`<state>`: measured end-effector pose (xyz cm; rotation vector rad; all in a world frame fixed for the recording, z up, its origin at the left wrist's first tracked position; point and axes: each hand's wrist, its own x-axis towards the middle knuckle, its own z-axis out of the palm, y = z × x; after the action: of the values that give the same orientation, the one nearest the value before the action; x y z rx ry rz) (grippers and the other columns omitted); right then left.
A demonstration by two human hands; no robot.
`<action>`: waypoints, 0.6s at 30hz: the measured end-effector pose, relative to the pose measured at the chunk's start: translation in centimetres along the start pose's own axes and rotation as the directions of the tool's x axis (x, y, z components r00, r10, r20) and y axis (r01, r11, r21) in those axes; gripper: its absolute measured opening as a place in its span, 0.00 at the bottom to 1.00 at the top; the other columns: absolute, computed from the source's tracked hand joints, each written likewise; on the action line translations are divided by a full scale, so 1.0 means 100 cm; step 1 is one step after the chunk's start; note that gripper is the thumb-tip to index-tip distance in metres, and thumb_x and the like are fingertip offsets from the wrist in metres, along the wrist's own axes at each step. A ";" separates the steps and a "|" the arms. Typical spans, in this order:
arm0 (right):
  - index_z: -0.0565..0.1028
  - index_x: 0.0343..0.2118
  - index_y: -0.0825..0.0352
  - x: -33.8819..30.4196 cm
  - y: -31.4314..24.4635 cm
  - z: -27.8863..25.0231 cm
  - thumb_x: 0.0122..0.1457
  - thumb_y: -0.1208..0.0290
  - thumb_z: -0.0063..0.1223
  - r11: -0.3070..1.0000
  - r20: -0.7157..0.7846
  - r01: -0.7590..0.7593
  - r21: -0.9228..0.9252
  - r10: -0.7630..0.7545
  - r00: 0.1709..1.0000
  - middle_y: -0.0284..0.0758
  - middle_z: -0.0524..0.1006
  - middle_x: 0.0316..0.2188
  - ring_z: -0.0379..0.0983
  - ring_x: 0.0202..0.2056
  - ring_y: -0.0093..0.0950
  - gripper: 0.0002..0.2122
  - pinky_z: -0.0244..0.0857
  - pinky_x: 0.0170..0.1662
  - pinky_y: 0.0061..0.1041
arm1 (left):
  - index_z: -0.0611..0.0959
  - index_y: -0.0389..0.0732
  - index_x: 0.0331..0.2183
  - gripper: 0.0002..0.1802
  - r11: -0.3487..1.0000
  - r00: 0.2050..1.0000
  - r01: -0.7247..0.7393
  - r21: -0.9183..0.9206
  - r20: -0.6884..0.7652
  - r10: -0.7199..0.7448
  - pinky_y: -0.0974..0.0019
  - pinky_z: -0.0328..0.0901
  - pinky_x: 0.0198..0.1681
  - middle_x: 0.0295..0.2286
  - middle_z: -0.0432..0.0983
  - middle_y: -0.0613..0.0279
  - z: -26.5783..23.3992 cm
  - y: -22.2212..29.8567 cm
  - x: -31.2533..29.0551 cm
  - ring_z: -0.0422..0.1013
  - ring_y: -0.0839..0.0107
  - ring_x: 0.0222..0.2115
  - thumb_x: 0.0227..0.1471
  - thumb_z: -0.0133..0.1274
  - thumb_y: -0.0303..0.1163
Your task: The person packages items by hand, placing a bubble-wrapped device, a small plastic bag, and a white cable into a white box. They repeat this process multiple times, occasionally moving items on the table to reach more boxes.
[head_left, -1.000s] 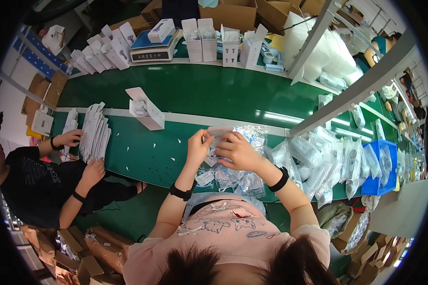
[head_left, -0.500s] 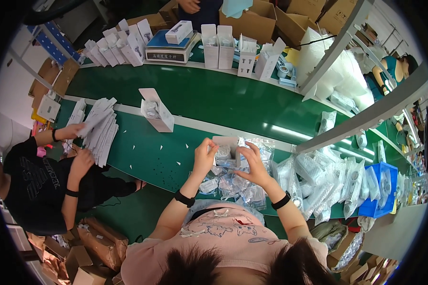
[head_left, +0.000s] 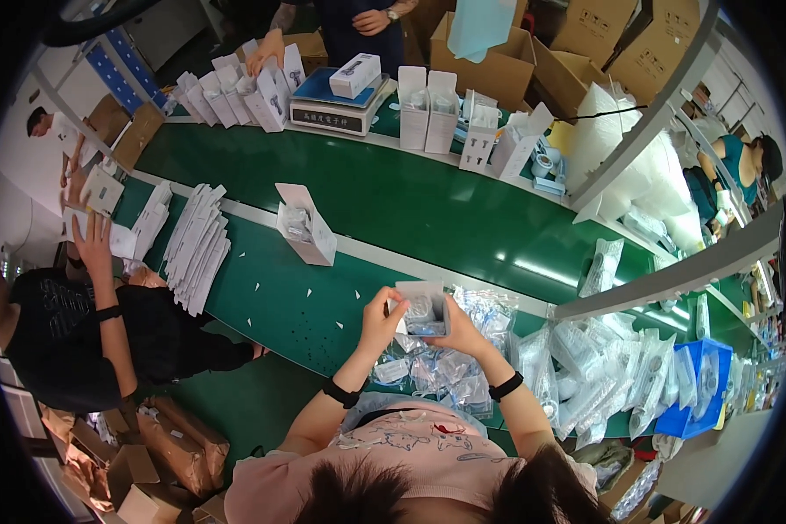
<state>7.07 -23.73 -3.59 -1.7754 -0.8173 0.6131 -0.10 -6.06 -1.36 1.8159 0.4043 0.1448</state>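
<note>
Between my two hands is an open white carton (head_left: pixel 448 321), its top facing me, with clear-wrapped items (head_left: pixel 421 307) inside. My left hand (head_left: pixel 379 321) grips its left side, thumb at the rim. Around the right side my right hand (head_left: pixel 466 330) is closed, its fingers partly hidden behind the carton. Beneath and beside the carton lies a pile of small clear plastic bags (head_left: pixel 445 371) with pale parts in them. Farther left on the green bench stands another open white carton (head_left: pixel 314 243) with a wrapped item in it.
Many bubble-wrapped items (head_left: pixel 585 362) heap up at the right, beside a blue bin (head_left: pixel 718 384). Flattened white cartons (head_left: pixel 196 249) lie at the left near a co-worker (head_left: pixel 52 332). A scale (head_left: pixel 332 113) and filled cartons (head_left: pixel 428 109) line the far side. A grey post (head_left: pixel 655 275) crosses at right.
My right hand has come down onto the carton's right side, and the carton tilts more toward me. The left co-worker has lifted a white piece away; across the bench a hand reaches to the cartons.
</note>
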 end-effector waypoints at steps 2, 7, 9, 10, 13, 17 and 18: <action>0.50 0.52 0.70 0.015 -0.005 0.001 0.32 0.72 0.64 1.000 -0.042 0.011 -0.001 -0.011 0.999 0.44 0.61 0.47 0.58 0.50 0.35 0.42 0.52 0.52 0.28 | 0.69 0.37 0.31 0.08 0.975 0.991 -0.095 -0.200 -0.112 0.073 0.69 0.62 0.31 0.30 0.69 0.61 -0.001 0.010 0.000 0.68 0.69 0.31 0.45 0.49 0.26; 0.51 0.51 0.70 0.070 -0.003 0.020 0.33 0.73 0.64 0.990 -0.241 0.051 0.131 -0.018 0.970 0.43 0.63 0.45 0.60 0.48 0.34 0.41 0.56 0.49 0.26 | 0.63 0.37 0.39 0.16 0.800 0.901 -0.349 -0.487 -0.409 0.145 0.68 0.64 0.37 0.41 0.63 0.56 -0.021 0.005 0.002 0.65 0.66 0.39 0.46 0.47 0.23; 0.51 0.51 0.70 0.098 -0.009 0.033 0.33 0.73 0.64 0.989 -0.257 0.089 0.114 -0.057 0.965 0.43 0.63 0.45 0.61 0.47 0.34 0.41 0.56 0.49 0.26 | 0.62 0.36 0.41 0.18 0.806 0.890 -0.354 -0.474 -0.435 0.135 0.67 0.64 0.38 0.42 0.61 0.54 -0.037 -0.005 0.004 0.64 0.65 0.41 0.46 0.46 0.22; 0.51 0.51 0.70 0.113 -0.012 0.041 0.33 0.73 0.64 0.988 -0.292 0.121 0.099 -0.087 0.953 0.43 0.63 0.45 0.61 0.47 0.34 0.41 0.57 0.48 0.26 | 0.63 0.36 0.40 0.17 0.837 0.836 -0.388 -0.386 -0.529 0.144 0.67 0.64 0.38 0.41 0.62 0.54 -0.047 -0.012 0.003 0.65 0.66 0.39 0.46 0.46 0.22; 0.51 0.50 0.70 0.150 -0.019 0.063 0.32 0.74 0.64 0.954 -0.291 0.140 0.266 -0.059 0.955 0.43 0.61 0.46 0.60 0.48 0.35 0.41 0.55 0.50 0.27 | 0.65 0.37 0.38 0.14 0.875 0.746 -0.385 -0.294 -0.657 0.108 0.68 0.63 0.37 0.38 0.65 0.56 -0.085 -0.037 0.006 0.66 0.68 0.37 0.45 0.46 0.21; 0.50 0.51 0.70 0.177 0.008 0.084 0.33 0.73 0.63 0.979 -0.339 0.156 0.127 -0.105 0.935 0.46 0.58 0.48 0.56 0.51 0.37 0.41 0.52 0.52 0.29 | 0.68 0.38 0.35 0.13 0.901 0.686 -0.337 -0.275 -0.727 0.035 0.71 0.62 0.34 0.34 0.67 0.59 -0.118 -0.056 0.012 0.66 0.72 0.33 0.43 0.44 0.17; 0.49 0.52 0.70 0.179 0.006 0.087 0.34 0.72 0.62 0.976 -0.330 0.201 0.085 -0.163 0.930 0.47 0.58 0.48 0.54 0.51 0.39 0.41 0.51 0.53 0.30 | 0.68 0.38 0.35 0.13 0.903 0.718 -0.318 -0.289 -0.696 0.029 0.71 0.62 0.34 0.34 0.67 0.59 -0.120 -0.060 0.012 0.66 0.72 0.33 0.43 0.44 0.17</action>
<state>12.23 -4.87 -7.47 -1.6138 -0.6940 0.2339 -3.83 6.71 -3.84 1.3395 0.6578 0.9915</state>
